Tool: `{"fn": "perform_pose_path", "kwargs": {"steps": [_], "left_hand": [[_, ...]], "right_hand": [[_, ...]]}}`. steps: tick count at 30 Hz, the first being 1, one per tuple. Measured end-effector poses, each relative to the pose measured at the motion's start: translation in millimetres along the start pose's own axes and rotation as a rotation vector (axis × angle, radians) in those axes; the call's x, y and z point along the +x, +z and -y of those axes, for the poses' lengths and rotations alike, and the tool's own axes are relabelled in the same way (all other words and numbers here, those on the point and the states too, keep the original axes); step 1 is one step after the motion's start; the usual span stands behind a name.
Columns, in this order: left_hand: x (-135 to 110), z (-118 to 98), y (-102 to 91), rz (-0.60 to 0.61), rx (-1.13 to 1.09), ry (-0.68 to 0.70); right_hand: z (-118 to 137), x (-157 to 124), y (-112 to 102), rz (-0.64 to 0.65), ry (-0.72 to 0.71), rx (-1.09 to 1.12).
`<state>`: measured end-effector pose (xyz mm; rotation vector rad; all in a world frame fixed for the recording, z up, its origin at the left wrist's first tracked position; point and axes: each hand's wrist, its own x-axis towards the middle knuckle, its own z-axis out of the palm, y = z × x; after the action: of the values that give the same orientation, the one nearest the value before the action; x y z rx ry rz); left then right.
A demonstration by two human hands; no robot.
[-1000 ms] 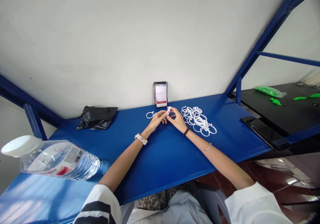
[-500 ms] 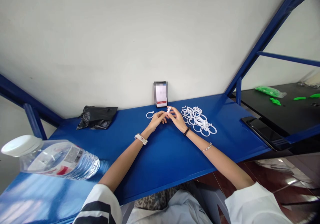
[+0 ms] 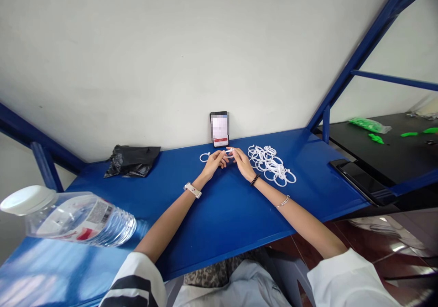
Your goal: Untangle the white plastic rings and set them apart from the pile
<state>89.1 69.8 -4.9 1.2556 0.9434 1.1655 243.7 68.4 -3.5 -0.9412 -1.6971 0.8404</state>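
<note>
At blue table (image 3: 219,215) | white ring (image 3: 229,151) between left fingers (image 3: 219,155), right fingers (image 3: 237,153) | both pinching it

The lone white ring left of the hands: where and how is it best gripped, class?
Probably pinch the lone white ring by the left side of its band, coming from above and left: it lies flat on the blue table, its thin band circles an open middle, and the left hand crowds its right side.
</note>
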Motion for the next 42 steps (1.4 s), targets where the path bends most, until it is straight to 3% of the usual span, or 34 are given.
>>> {"fn": "perform_pose_path", "kwargs": {"steps": [7,22,42], "left_hand": [[2.7,4.6,-1.9,-0.009,-0.02,-0.011],[0.0,5.7,-0.6,0.177,0.206,0.049],[-0.4,5.0,-2.2,0.186,0.278,0.064]], "right_hand": [[4.7,-0.7,0.0,0.014,-0.045,0.013],[4.1,-0.8,1.4,-0.109,-0.055,-0.015],[3.8,-1.0,0.8,-0.044,-0.012,0.047]]}}
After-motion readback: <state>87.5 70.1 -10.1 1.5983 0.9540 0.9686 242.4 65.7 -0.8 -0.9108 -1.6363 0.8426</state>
